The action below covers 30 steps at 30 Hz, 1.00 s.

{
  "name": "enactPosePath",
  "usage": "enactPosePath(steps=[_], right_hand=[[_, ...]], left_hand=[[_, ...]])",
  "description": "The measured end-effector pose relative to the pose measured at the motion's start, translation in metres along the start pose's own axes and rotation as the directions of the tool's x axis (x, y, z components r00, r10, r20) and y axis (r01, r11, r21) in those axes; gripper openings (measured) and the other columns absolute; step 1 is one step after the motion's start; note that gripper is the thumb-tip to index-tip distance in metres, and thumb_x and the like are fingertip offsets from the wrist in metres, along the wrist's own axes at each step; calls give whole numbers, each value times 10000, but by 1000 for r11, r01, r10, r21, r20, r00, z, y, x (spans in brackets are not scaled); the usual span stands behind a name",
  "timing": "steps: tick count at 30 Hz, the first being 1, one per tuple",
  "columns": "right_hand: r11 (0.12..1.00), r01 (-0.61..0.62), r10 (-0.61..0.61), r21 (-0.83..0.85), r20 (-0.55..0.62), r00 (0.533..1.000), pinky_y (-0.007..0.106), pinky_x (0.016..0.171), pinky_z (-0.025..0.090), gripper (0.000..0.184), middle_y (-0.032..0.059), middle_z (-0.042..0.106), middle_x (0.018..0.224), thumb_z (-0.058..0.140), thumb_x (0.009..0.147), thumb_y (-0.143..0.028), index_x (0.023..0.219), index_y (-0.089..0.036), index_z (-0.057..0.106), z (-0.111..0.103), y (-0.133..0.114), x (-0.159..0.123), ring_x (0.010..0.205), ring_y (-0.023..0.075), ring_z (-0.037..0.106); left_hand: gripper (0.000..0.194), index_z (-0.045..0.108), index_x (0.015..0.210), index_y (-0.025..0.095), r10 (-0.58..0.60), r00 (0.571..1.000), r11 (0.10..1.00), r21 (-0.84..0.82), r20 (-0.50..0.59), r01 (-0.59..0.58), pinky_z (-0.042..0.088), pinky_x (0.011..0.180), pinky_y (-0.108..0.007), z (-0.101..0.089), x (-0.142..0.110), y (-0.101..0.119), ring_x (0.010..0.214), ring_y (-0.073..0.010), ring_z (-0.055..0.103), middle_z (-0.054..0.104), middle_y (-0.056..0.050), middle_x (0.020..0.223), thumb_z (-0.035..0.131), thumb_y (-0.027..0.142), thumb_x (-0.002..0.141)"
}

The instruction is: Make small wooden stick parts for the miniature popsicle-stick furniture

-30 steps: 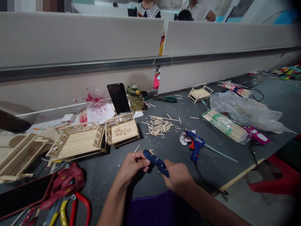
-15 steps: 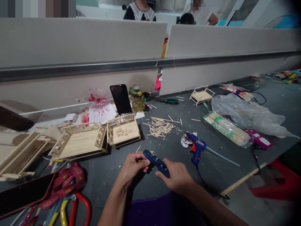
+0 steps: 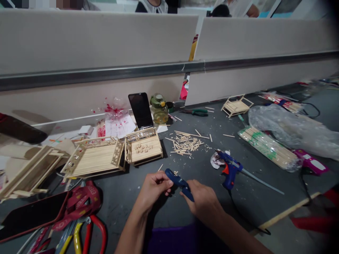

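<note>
My right hand (image 3: 206,198) is wrapped round a dark blue plier-like hand tool (image 3: 178,180), whose rounded head points up and left. Close against that head, my left hand (image 3: 155,186) is closed in a pinch; whatever is between its fingertips is too small to make out. Small cut bits of wood lie just behind the tool's head. Beyond the hands, short wooden stick pieces (image 3: 186,144) are heaped on the dark table. A small stick-built bed-like frame (image 3: 144,150) behind my left hand holds a cluster of tiny wooden pieces.
At right lie a blue glue gun (image 3: 231,173), bagged sticks (image 3: 270,148) and a purple glue gun (image 3: 312,163). A larger stick frame (image 3: 96,157), red-handled pliers (image 3: 97,233) and a phone (image 3: 34,215) are at left. An upright phone (image 3: 141,110) and a bottle (image 3: 159,109) stand behind.
The view has shifted, so the scene sits slightly to the right and the tabletop things far right lie further out. Both hands keep almost the same pose around the blue tool.
</note>
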State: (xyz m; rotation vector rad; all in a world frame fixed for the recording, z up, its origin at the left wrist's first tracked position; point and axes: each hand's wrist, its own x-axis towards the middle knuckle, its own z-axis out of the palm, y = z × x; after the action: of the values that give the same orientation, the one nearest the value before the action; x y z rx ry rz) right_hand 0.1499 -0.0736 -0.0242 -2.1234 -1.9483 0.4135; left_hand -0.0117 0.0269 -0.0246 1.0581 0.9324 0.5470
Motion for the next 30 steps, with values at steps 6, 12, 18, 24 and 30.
enactPosePath(steps=[6, 12, 18, 24, 30], right_hand=[[1000, 17, -18, 11, 59, 998, 272, 559, 329, 149, 14, 682, 717, 549, 884, -344, 867, -198, 525, 0, 3, 6, 664, 193, 675], [1000, 18, -17, -16, 74, 997, 280, 550, 319, 158, 40, 712, 752, 537, 884, -352, 881, -194, 534, 2, 2, 8, 658, 197, 681], [999, 9, -4, -35, 132, 991, 301, 601, 329, 171, 61, 726, 828, 515, 902, -353, 917, -184, 539, 2, 2, 9, 745, 239, 697], [999, 12, -5, -46, 142, 990, 293, 607, 307, 194, 70, 729, 841, 514, 909, -373, 936, -182, 536, 0, 1, 10, 772, 249, 695], [998, -3, 14, -66, 162, 987, 291, 602, 289, 234, 94, 733, 851, 510, 911, -398, 965, -173, 544, -3, -1, 11, 766, 262, 696]], left_hand=[[277, 637, 596, 121, 8, 1000, 999, 38, -30, -7, 422, 469, -210, 0, 2, -2, 487, -93, 494, 543, 11, 543, 791, 350, 630], [267, 646, 606, 126, 17, 1000, 999, 48, -26, -16, 414, 475, -211, -3, 4, -6, 494, -98, 497, 552, 11, 540, 785, 354, 620], [244, 645, 627, 130, 2, 1000, 998, 60, -22, -1, 415, 478, -212, -4, 5, -7, 487, -96, 497, 570, 12, 542, 777, 336, 617], [232, 651, 638, 124, 9, 1000, 999, 45, 4, -9, 411, 484, -212, -5, 6, -7, 495, -99, 504, 570, 10, 528, 768, 322, 620], [245, 645, 630, 121, 2, 1000, 999, 39, -1, -2, 414, 480, -214, -6, 7, -8, 495, -102, 506, 574, 7, 523, 781, 323, 600]])
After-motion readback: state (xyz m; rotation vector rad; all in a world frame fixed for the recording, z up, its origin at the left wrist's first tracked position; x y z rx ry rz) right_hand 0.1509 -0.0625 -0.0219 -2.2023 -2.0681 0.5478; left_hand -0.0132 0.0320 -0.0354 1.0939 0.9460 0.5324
